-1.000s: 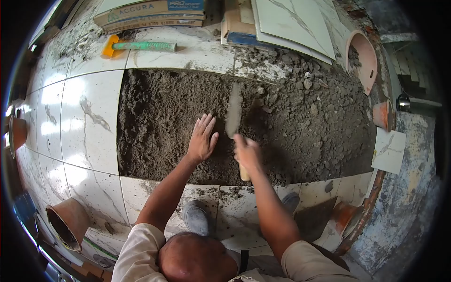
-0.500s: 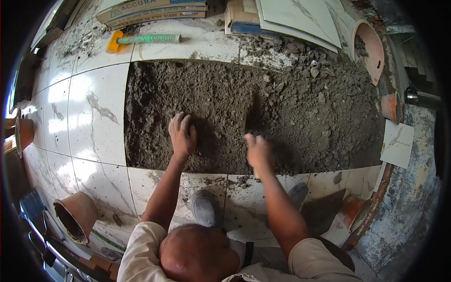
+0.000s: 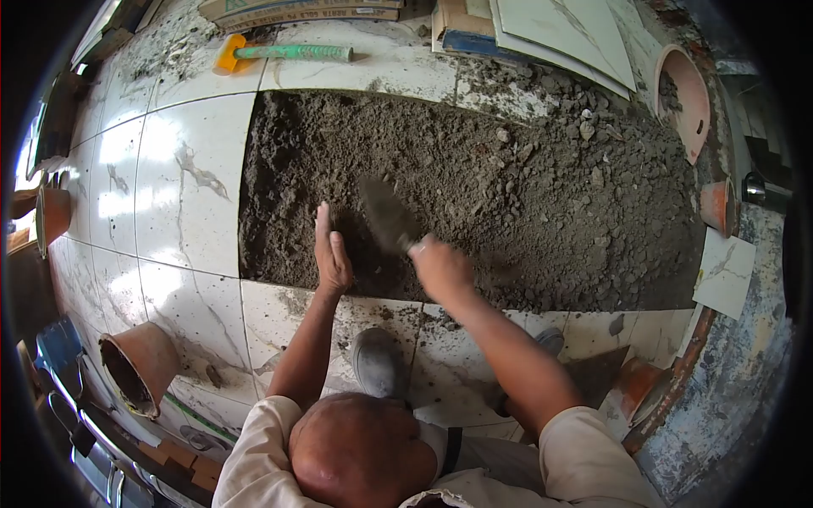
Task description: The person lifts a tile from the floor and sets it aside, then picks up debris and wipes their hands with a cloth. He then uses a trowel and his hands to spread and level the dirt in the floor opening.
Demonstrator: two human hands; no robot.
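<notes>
A bed of grey, crumbly mortar [image 3: 508, 203] fills a rectangular gap among glossy white marbled tiles [image 3: 190, 178]. My right hand [image 3: 443, 269] is closed round the handle of a trowel [image 3: 389, 216], whose blade points up and left over the mortar. To its left, my left hand [image 3: 332, 250] stands on edge at the mortar, fingers straight and thumb apart, holding nothing. Loose stones lie in the coarser mortar at the right.
A mallet [image 3: 288, 53] with an orange head lies beyond the mortar, near cardboard boxes [image 3: 305, 12] and stacked tiles [image 3: 567, 34]. Buckets [image 3: 140, 368] stand at both sides. A pink basin [image 3: 683, 102] is at the upper right, a loose tile [image 3: 724, 269] below it.
The trowel and my right hand have moved left, and the blade now shows its flat face. My left hand has turned from palm-down onto its edge. The whole view has shifted slightly.
</notes>
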